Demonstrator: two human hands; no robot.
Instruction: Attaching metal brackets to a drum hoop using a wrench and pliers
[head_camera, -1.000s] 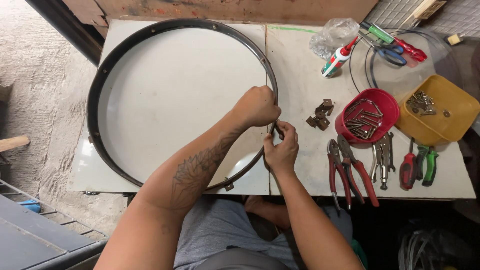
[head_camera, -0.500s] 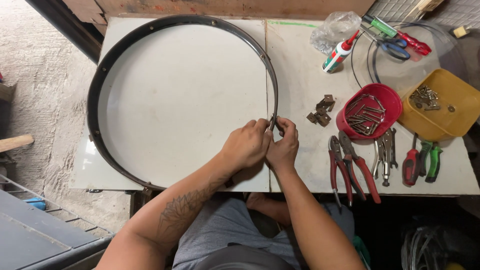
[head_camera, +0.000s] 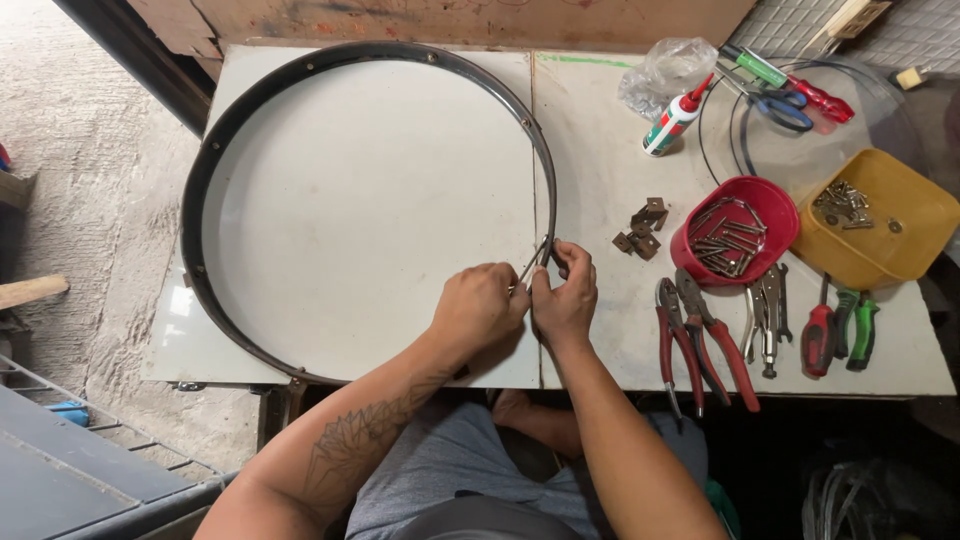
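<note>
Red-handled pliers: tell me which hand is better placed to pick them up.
Right. The right hand sits at the hoop on the side nearer the red-handled pliers; the left hand would probably have to cross over it.

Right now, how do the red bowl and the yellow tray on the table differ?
The red bowl is round and deep; the yellow tray is roughly square and looks larger. The red bowl holds a dense heap of long metal pins; the yellow tray holds only a few small metal pieces in one corner. The red bowl lies nearer the hands. Both sit on the white table, untouched, holding hardware.
</note>
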